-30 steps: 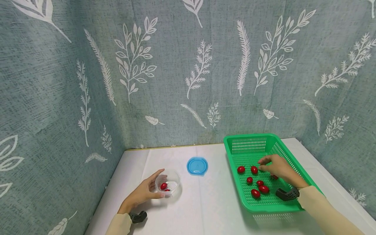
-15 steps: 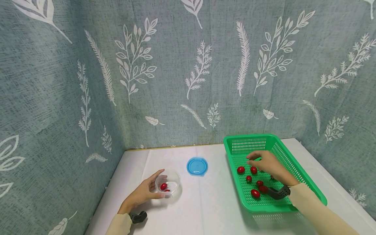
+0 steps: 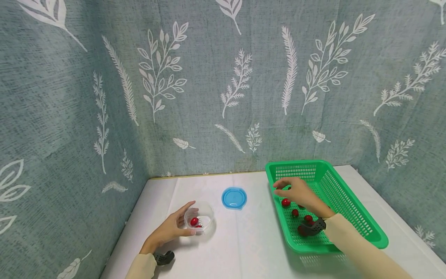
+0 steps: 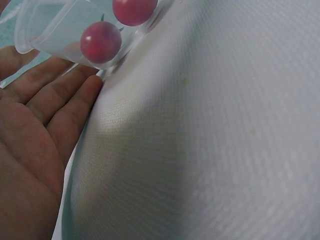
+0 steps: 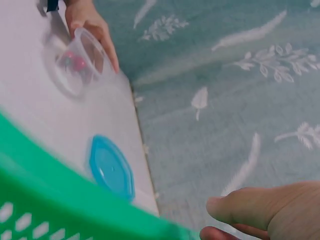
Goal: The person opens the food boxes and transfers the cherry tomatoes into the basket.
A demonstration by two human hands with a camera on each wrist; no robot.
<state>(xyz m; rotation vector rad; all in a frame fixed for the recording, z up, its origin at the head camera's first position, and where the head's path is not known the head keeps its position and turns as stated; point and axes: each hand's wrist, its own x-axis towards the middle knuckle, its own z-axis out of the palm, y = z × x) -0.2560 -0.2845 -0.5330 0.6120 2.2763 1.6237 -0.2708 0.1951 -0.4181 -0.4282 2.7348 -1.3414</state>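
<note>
My left hand (image 3: 168,228) holds a clear plastic tub (image 3: 210,217) with thumb and fingers around its side. In the left wrist view, two cherry tomatoes (image 4: 101,42) show through the tub's wall. My right hand (image 3: 299,193) hovers over the left side of the green basket (image 3: 378,238), thumb and fingertips drawn together. A speck of dark red, a cherry tomato (image 3: 289,189), shows between those fingers, mostly hidden. Below the hand, several more red tomatoes (image 3: 295,213) lie on the basket floor, some covered by the wrist and arm.
A blue lid (image 3: 234,198) lies flat on the white-covered table (image 3: 223,248) between the tub and the basket. Leaf-patterned grey-green cloth (image 3: 209,97) rises behind the table and along both sides. The basket's raised rim stands between the right hand and the lid.
My right hand has moved left and slightly up, from the middle of the basket to above its left rim. The left hand and the tub have stayed in place.
</note>
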